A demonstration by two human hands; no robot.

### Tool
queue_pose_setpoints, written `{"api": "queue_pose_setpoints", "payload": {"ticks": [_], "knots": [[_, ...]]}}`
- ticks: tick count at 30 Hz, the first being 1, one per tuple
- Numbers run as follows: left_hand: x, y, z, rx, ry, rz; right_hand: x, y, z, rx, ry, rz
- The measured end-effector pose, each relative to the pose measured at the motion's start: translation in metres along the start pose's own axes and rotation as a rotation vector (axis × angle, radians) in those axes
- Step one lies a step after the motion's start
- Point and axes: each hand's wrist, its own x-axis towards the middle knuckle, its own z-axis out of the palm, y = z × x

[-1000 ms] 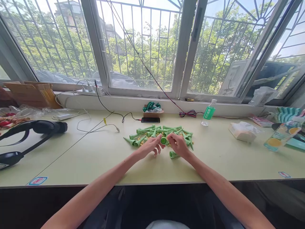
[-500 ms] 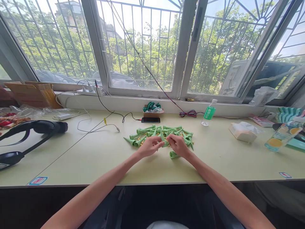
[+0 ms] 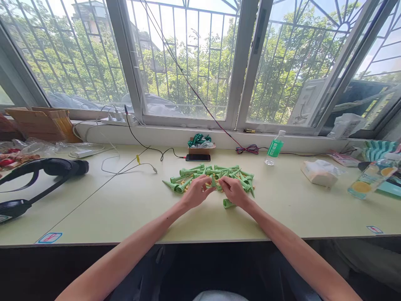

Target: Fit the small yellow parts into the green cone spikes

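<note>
My left hand (image 3: 198, 191) is closed on a green plastic cone (image 3: 213, 181), which it holds between thumb and fingers. Close beside it on the right, my right hand (image 3: 232, 190) has its fingertips pinched together; what they hold, if anything, is too small to make out. Behind both hands spreads a pile of green plastic cones (image 3: 188, 172), with small yellowish pieces among them. One separate green cone (image 3: 228, 203) lies under the right wrist, its round open end facing left.
A black phone (image 3: 198, 157) lies behind the pile, before a small box (image 3: 202, 149) of green material. To the right stand a water bottle (image 3: 273, 149) and a tissue pack (image 3: 322, 173). At left are a black headset (image 3: 59, 166) and a white cable (image 3: 138, 165).
The cone in my left hand has tilted and looks shorter from here. My left fingers have shifted slightly upward around it. My right hand has hardly moved.
</note>
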Motion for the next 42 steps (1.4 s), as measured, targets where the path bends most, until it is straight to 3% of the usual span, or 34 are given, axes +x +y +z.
{"api": "queue_pose_setpoints", "payload": {"ticks": [4,10,18,33,37,42], "knots": [[0.001,0.0,0.0,-0.053,0.033,-0.102,0.001,0.001,-0.001,-0.004,0.072,0.032],[0.001,0.003,-0.003,-0.41,-0.241,-0.368,0.002,-0.004,-0.004,0.003,0.113,0.037],[0.002,0.012,-0.01,-0.543,-0.356,-0.451,0.001,-0.006,-0.004,0.047,0.023,-0.025],[0.001,0.008,-0.01,-0.527,-0.363,-0.417,0.0,0.001,-0.002,0.076,-0.008,-0.027],[0.0,0.003,-0.007,-0.442,-0.289,-0.295,0.0,0.002,-0.002,0.076,-0.012,-0.03],[-0.001,-0.002,-0.002,-0.259,-0.114,-0.138,0.0,0.002,-0.002,0.087,-0.018,-0.024]]}}
